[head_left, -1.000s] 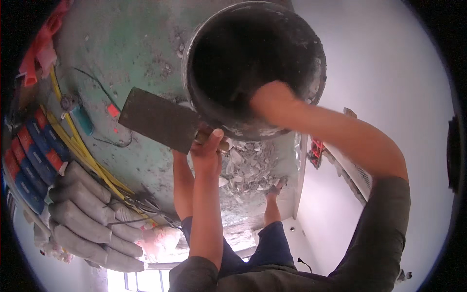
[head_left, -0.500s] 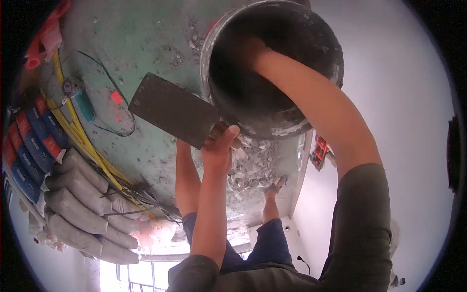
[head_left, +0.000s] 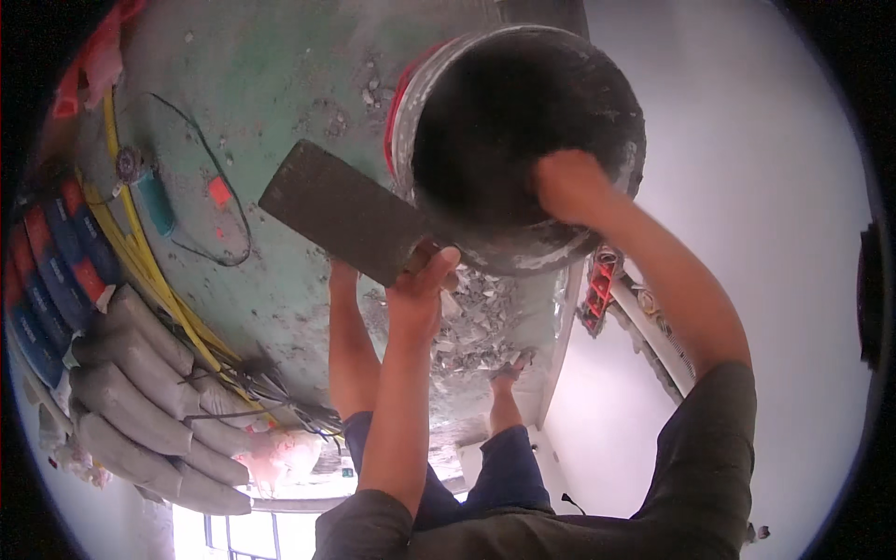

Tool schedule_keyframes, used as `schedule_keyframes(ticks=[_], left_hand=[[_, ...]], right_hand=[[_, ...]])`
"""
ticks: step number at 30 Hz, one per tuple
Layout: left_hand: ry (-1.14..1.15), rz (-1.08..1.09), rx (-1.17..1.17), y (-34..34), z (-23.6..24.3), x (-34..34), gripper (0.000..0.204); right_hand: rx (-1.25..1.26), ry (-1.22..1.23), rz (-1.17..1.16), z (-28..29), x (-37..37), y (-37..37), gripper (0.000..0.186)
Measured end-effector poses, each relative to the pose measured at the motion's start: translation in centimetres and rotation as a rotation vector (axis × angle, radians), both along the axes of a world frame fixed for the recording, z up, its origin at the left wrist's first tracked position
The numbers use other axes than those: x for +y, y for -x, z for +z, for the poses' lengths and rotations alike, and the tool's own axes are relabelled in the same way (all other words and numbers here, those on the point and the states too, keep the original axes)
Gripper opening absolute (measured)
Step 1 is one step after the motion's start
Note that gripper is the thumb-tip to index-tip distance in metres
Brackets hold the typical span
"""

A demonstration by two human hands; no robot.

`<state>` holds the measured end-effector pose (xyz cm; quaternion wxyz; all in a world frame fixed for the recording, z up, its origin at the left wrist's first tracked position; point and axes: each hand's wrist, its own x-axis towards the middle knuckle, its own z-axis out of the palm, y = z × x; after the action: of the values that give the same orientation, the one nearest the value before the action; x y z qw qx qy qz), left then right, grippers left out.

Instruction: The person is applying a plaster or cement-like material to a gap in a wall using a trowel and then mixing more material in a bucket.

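Note:
My left hand (head_left: 418, 289) is wrapped round the handle of a flat, dark grey rectangular plastering trowel (head_left: 341, 210). The blade lies face up over the floor, its right end beside a large round bucket (head_left: 439, 245). Inside, the bucket is dark, and its pale, smeared rim shows wear. My right hand (head_left: 571, 189) is closed in a fist over the near right part of the bucket's mouth, slightly blurred. Whatever those fingers hold is hidden in the dark.
Rubble (head_left: 481, 322) lies on the greenish floor below the bucket. At left are a teal power tool (head_left: 154, 201) with a black cord, yellow hoses (head_left: 140, 243), stacked grey sacks (head_left: 131, 401) and blue-red bags (head_left: 56, 271). A white wall (head_left: 737, 168) rises at right beside a red tool (head_left: 599, 291).
My right hand has drawn back from deep in the bucket toward its near right side, the elbow bending outward. My left hand still grips the trowel, nearly unmoved.

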<state>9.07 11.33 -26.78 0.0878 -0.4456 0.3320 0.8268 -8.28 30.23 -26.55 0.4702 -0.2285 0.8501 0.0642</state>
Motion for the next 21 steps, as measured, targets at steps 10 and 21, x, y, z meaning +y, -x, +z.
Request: schedule_keyframes(ticks=[10, 21], left_hand=[[-0.021, -0.019, -0.013, 0.0, 0.2, 1.2, 0.022], [-0.026, 0.020, 0.006, 0.4, -0.2, 0.7, 0.020]], right_hand=[[0.336, 0.025, 0.067, -13.3, 0.4, 2.4, 0.026], [0.210, -0.050, 0.378, -7.4, -2.9, 6.8, 0.025]])
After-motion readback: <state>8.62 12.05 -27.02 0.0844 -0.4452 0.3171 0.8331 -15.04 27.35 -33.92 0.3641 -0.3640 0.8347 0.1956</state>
